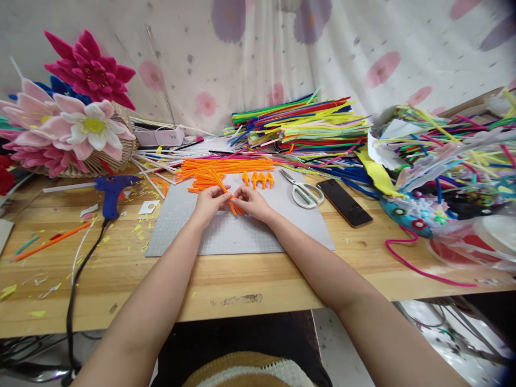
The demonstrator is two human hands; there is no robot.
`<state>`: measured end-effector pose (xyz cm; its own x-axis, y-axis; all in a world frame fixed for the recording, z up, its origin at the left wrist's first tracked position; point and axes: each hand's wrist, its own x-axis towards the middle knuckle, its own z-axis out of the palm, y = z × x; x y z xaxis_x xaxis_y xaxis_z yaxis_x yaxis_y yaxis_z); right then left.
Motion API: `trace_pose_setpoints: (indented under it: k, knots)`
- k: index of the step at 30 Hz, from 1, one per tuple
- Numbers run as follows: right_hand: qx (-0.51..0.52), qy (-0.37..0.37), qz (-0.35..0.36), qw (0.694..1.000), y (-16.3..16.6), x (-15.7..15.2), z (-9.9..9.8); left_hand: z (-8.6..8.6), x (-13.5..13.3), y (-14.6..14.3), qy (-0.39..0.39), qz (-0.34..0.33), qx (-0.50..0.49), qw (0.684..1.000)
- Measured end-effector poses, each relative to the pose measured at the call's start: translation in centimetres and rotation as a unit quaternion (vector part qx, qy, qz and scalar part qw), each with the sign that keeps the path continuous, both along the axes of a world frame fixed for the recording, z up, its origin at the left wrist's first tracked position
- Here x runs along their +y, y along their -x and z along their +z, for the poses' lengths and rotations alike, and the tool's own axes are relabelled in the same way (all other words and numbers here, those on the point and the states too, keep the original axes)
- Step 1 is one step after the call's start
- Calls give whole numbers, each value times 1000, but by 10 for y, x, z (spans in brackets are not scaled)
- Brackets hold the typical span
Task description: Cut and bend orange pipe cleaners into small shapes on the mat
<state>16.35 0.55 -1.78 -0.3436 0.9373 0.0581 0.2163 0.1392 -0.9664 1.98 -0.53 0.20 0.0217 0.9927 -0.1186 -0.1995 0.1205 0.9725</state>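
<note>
Orange stems (pixel 220 181) are pinched by the left hand (pixel 211 203) and, apparently, the right hand (pixel 253 203), their long axis slanted between both from far left to near right.

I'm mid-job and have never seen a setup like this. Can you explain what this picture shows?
There is no machine here: you see a person's two bare hands, and the single camera sits on their head, looking forward and down. The left hand and right hand pinch a few orange pipe cleaners between their fingers, above a gray cutting mat on a wooden table. Just beyond lie a loose orange pile and small orange shaped pieces. To the right are scissors and a phone; to the left, a blue glue gun and handmade flowers. Multicolored bundles lie at the back.
</note>
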Motion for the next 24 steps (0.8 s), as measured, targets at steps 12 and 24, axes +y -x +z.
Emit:
trace_pose_setpoints:
  k: [12,24]
  knots:
    - [58,53,-17,997,-6,3,5,1,-1,12,2,-110,-10,994]
    - [21,-59,41,997,-4,0,2,-3,1,7,-10,-49,18,999]
